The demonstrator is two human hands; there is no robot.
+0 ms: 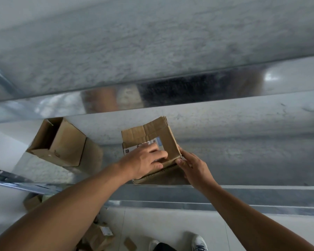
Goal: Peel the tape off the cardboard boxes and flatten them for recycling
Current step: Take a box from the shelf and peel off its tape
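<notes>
Head view: on the left of the shiny grey metal bench, an open brown cardboard box lies on its side, apart from both hands. Near the middle, by the bench's front edge, sits a squashed brown cardboard box with a white label. The left hand presses down on it, fingers nearly straight. The right hand pinches its near right corner with curled fingers.

matt brown cardboard box on shiny, mottled metal table.
</notes>
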